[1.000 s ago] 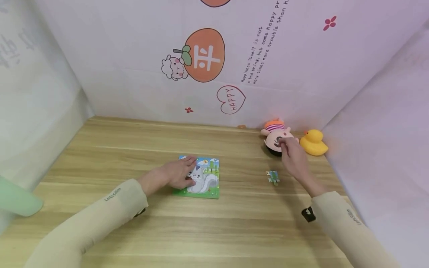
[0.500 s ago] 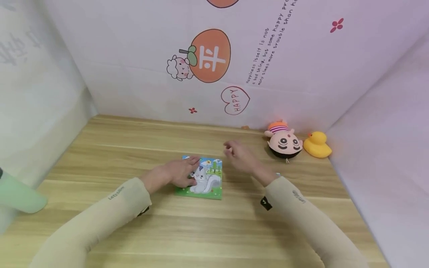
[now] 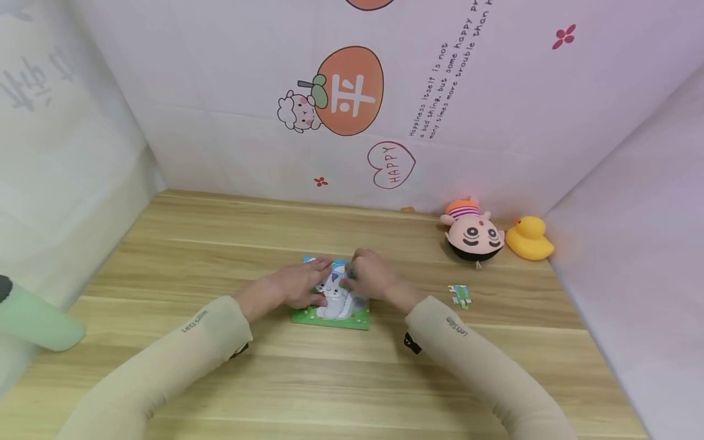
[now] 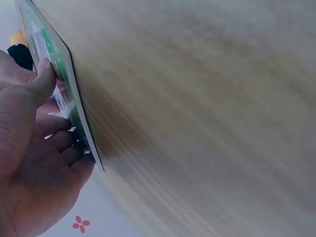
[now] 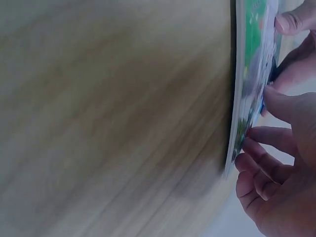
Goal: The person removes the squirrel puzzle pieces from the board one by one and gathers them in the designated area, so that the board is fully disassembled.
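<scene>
Beige sleeves point(image 3: 467, 351) inward; hands point(image 3: 299, 285) on puzzle point(image 3: 337, 311)

Bench point(image 3: 330, 382): a wall point(image 3: 236, 122) bounds the rear edge. The left hand point(image 3: 297, 286) and right hand point(image 3: 375, 276) obstruct the upper face of the puzzle board point(image 3: 335, 310). Passage exists over bare wood from the board to the rear left corner, and low between the sleeves point(image 3: 165, 360). Obstructions: doll point(image 3: 475, 235) and duck point(image 3: 530, 238), rear right corner; loose puzzle section point(image 3: 461, 294), toward the right edge; green bottle point(image 3: 41, 318), left edge.
</scene>
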Demonstrator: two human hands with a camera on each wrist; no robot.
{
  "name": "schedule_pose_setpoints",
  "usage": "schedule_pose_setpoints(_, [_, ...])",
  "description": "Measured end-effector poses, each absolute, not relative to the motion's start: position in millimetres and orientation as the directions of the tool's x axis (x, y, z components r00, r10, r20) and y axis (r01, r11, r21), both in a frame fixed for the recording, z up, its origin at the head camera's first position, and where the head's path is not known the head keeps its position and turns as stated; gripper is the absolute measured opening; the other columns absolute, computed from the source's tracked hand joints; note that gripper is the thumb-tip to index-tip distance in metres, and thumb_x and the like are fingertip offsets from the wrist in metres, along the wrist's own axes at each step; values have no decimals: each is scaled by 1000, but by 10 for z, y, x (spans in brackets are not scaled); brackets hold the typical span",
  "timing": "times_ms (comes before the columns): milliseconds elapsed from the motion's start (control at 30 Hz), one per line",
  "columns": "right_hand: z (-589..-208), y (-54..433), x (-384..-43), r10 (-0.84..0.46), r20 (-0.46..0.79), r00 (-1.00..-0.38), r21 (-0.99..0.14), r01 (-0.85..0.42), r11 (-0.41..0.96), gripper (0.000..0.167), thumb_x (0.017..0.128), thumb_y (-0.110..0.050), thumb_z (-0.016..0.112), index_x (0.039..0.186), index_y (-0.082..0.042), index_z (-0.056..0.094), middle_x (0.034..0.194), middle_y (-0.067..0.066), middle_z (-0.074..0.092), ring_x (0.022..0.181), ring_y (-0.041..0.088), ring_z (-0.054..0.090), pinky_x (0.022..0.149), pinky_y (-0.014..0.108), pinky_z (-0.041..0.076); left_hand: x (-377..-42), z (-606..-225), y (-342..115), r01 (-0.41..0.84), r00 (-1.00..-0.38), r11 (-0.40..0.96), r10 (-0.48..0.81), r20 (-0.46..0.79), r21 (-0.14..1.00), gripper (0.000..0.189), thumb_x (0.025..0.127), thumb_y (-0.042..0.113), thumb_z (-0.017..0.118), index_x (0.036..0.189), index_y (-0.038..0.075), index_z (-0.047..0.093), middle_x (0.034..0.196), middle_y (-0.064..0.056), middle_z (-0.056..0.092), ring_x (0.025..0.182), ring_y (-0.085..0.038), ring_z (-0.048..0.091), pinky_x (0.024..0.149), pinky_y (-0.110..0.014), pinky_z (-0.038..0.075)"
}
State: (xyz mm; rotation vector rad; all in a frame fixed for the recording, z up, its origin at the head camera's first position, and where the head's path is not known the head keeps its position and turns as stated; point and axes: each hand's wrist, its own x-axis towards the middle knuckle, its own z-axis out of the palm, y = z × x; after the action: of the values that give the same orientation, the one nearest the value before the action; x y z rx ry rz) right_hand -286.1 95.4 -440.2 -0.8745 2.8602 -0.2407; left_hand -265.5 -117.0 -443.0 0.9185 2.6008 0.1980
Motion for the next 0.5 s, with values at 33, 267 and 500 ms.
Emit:
schedule_pose_setpoints(33, [-4407,945,-2854,-561,-89,-823,-186,-540,821,44,95,-39,76,122,-5,77,122,13,72,111,26,67,100,41,59,-2655,-4433,-1171,574,-719,778,628,-297,255,84,102,46,63,162,-2,28,175,-18,15,165,-33,15,136,-47,21])
schedule_pose_setpoints(267, [-4432,901,-2822,-541,-50,-840,-133,-531,837,43,89,-41,82,114,-7,81,110,10,73,99,23,65,89,38,61,-2634,-4436,-1178,549,-752,792,607,-258,265,89,98,45,68,158,-10,31,172,-26,19,163,-39,20,133,-50,25])
schedule_pose_setpoints(500, [-4469,896,-2820,-514,-29,-857,-136,-506,852,41,86,-42,84,110,-9,82,103,7,73,91,19,63,83,34,60,-2598,-4453,-1207,581,-761,794,608,-227,180,90,99,53,63,155,-12,34,168,-31,24,160,-44,24,132,-51,28])
